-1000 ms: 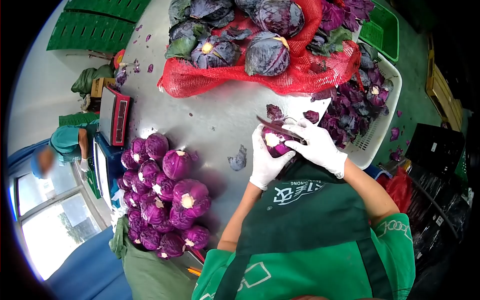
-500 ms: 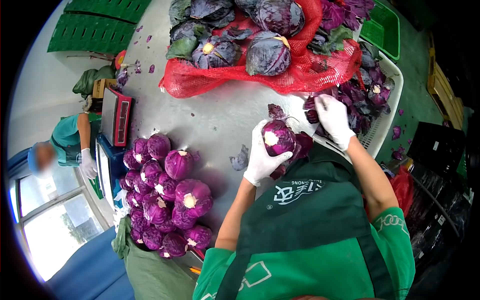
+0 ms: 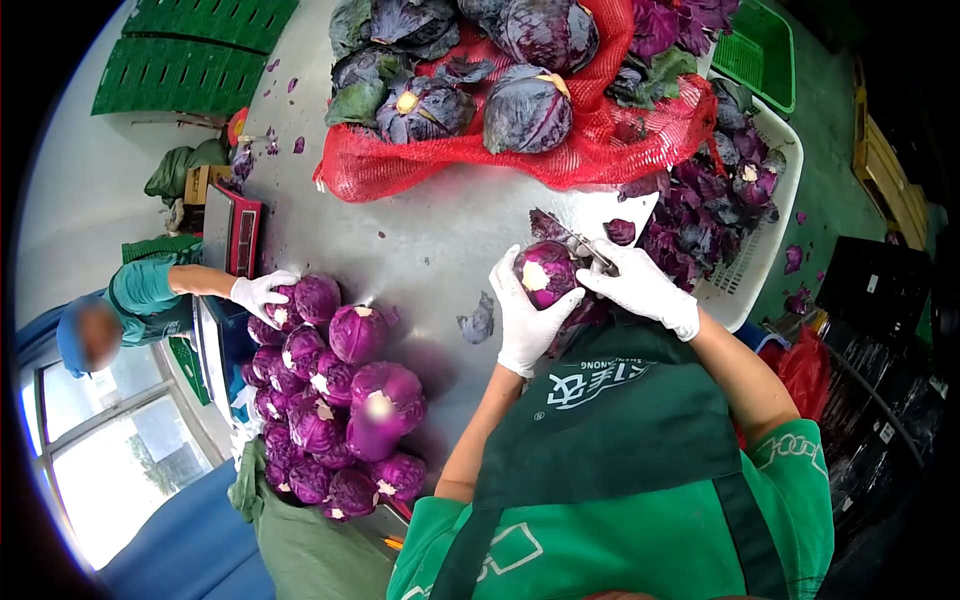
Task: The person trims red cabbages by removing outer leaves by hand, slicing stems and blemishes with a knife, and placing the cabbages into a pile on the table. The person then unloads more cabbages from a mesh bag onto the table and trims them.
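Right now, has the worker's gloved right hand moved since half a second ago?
Yes. Judged against the white crate, the right hand has moved away from the crate's near edge, back to the purple cabbage in the left hand.

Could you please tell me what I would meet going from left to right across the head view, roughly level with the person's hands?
Co-worker's teal sleeve, pile of purple cabbages, loose leaf, left hand, held cabbage, right hand, white crate, black box.
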### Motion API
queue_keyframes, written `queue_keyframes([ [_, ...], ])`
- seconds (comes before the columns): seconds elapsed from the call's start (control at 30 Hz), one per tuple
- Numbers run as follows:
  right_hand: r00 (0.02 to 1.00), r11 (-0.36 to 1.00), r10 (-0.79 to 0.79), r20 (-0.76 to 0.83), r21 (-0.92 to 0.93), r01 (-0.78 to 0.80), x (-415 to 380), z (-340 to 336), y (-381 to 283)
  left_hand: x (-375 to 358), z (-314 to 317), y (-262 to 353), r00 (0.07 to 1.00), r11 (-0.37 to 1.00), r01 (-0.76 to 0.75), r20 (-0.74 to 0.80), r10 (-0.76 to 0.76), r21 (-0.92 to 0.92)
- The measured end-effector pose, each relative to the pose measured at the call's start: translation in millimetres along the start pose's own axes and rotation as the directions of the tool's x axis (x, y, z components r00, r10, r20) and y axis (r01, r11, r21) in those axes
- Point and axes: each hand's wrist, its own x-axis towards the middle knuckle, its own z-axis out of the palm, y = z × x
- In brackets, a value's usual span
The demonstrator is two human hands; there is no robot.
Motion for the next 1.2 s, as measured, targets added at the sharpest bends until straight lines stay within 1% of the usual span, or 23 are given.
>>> queue_keyframes([
  [0.07, 0.998, 1.0, -0.021, -0.051, -0.011, 0.02, 0, 0, -5, 0, 0, -3, 0.999, 0.998, -0.04, 0.004, 0.04, 0.049],
  [0.1, 0.991, 0.992, -0.105, -0.085, -0.081, 0.099, -2, -2, -14, 2, -4, 6, 0.997, 0.998, -0.053, 0.059, 0.051, 0.039],
  [0.13, 0.976, 0.974, -0.188, -0.113, -0.15, 0.17, -4, -2, -17, 4, -7, 11, 0.99, 0.995, 0.022, 0.144, -0.007, -0.097],
  [0.17, 0.918, 0.913, -0.372, -0.137, -0.235, 0.334, 2, 4, -5, 3, -7, 5, 0.986, 0.999, -0.048, 0.161, 0.052, -0.025],
  [0.2, 0.917, 0.912, -0.373, -0.14, -0.236, 0.334, 4, 8, 4, 4, -7, 0, 0.977, 0.991, -0.125, 0.18, 0.115, 0.045],
  [0.23, 0.901, 0.875, -0.408, -0.144, -0.342, 0.342, 5, 11, 11, 5, -6, 1, 0.976, 0.99, -0.132, 0.181, 0.122, 0.045],
  [0.27, 0.885, 0.828, -0.443, -0.142, -0.444, 0.343, 5, 12, 15, 3, -4, 2, 0.987, 0.991, -0.118, 0.119, 0.11, 0.06],
  [0.3, 0.91, 0.844, -0.402, -0.105, -0.427, 0.324, 0, 11, 4, 0, 0, 2, 0.994, 0.992, -0.098, 0.057, 0.094, 0.075],
  [0.33, 0.925, 0.797, -0.369, -0.089, -0.542, 0.266, -6, 15, -8, -3, 11, 0, 1.0, 1.0, -0.009, -0.027, 0.009, -0.006],
  [0.4, 0.879, 0.669, -0.472, -0.064, -0.676, 0.309, -8, 20, -1, 4, 16, 0, 0.999, 0.98, 0.044, 0.028, -0.039, -0.193],
  [0.43, 0.882, 0.671, -0.467, -0.063, -0.675, 0.307, -8, 18, 1, 5, 15, 5, 0.999, 0.98, 0.049, 0.03, -0.043, -0.194],
  [0.5, 0.892, 0.714, -0.442, -0.092, -0.638, 0.288, 0, 8, 3, 10, 10, 14, 0.995, 0.997, 0.075, 0.074, -0.072, -0.034],
  [0.53, 0.88, 0.699, -0.434, -0.195, -0.689, 0.192, 14, -1, 13, 7, 10, 11, 0.995, 0.997, 0.074, 0.073, -0.071, -0.034],
  [0.6, 0.76, 0.728, -0.49, -0.427, -0.68, 0.088, 38, -35, 39, 4, 11, 6, 0.999, 1.0, 0.014, 0.04, -0.013, -0.021],
  [0.63, 0.786, 0.735, -0.462, -0.411, -0.673, 0.08, 36, -39, 37, 4, 9, 8, 0.999, 0.997, -0.023, 0.049, 0.019, 0.073],
  [0.7, 0.844, 0.765, -0.408, -0.348, -0.635, 0.108, 7, -35, 8, 8, 8, 11, 0.998, 0.999, 0.031, 0.057, -0.033, 0.038],
  [0.73, 0.913, 0.785, -0.324, -0.249, -0.609, 0.113, -6, -27, -9, 9, 8, 15, 0.995, 0.997, 0.083, 0.061, -0.083, -0.002],
  [0.77, 0.885, 0.766, -0.405, -0.229, -0.614, 0.191, -13, -15, -1, 10, 6, 17, 0.997, 0.995, 0.04, 0.068, -0.046, 0.093],
  [0.8, 0.849, 0.74, -0.486, -0.208, -0.615, 0.273, -17, -3, 7, 11, 8, 17, 0.997, 0.995, 0.04, 0.064, -0.045, 0.09],
  [0.9, 0.953, 0.709, -0.302, -0.008, -0.671, 0.219, -31, 3, -16, 11, 7, 19, 0.993, 0.999, 0.038, 0.112, -0.035, -0.019],
  [1.0, 0.951, 0.668, -0.309, 0.019, -0.708, 0.231, -28, 9, -11, 13, 4, 24, 0.992, 0.997, -0.045, 0.123, 0.037, 0.057],
  [1.07, 0.968, 0.671, -0.247, 0.035, -0.715, 0.197, -25, 7, -20, 14, 4, 24, 0.992, 0.999, -0.02, 0.129, 0.015, 0.036],
  [1.2, 0.94, 0.573, -0.34, -0.021, -0.798, 0.189, -18, 16, -7, 17, 6, 20, 0.988, 0.997, -0.037, 0.154, 0.026, 0.066],
])
